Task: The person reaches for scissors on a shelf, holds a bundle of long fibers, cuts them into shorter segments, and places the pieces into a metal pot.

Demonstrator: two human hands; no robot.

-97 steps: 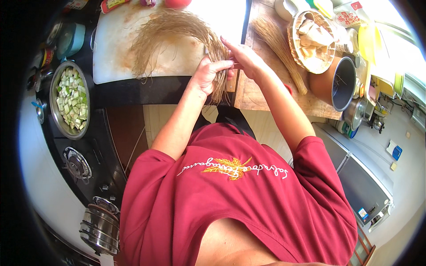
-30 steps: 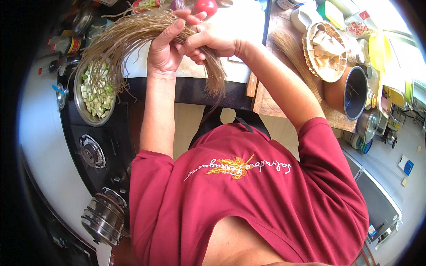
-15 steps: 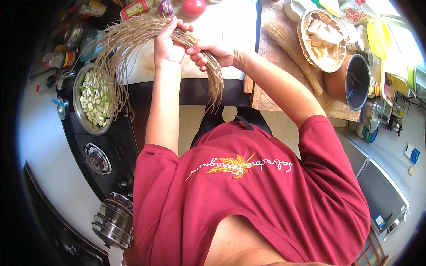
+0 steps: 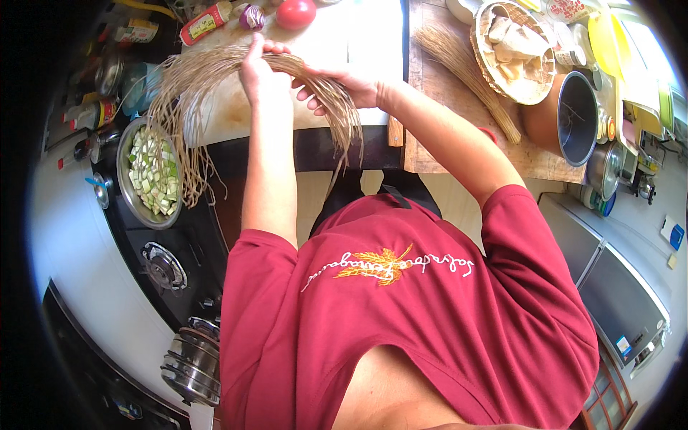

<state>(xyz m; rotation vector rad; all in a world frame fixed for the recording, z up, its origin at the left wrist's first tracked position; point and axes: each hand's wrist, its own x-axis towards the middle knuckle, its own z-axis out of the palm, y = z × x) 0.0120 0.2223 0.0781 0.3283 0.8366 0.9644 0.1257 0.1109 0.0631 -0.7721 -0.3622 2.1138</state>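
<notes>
A long bundle of dried brown vermicelli (image 4: 208, 68) arches above the white board, its loose strands hanging at both ends. My left hand (image 4: 264, 75) is closed round the bundle near its middle, thumb up. To its right, my right hand (image 4: 347, 87) holds the shorter end, with the thumb on top and the curled fingers beneath. On the left, the long strands droop beside and partly over the rim of a steel bowl (image 4: 131, 188) of diced green-skinned vegetable (image 4: 153, 172). The shorter end hangs past the counter's front edge.
At the back of the white board (image 4: 229, 118) lie a tomato (image 4: 296, 13), a cut purple onion (image 4: 251, 17) and a red packet (image 4: 205, 24). On the right wooden board stand a straw brush (image 4: 466, 79), a wicker basket (image 4: 479, 54) and a dark-lined pot (image 4: 577, 118). Stove burner (image 4: 164, 266) at left.
My right hand's grip has loosened, its fingers less tightly curled, and the shorter end of the vermicelli has fanned out. The whole view has shifted slightly.
</notes>
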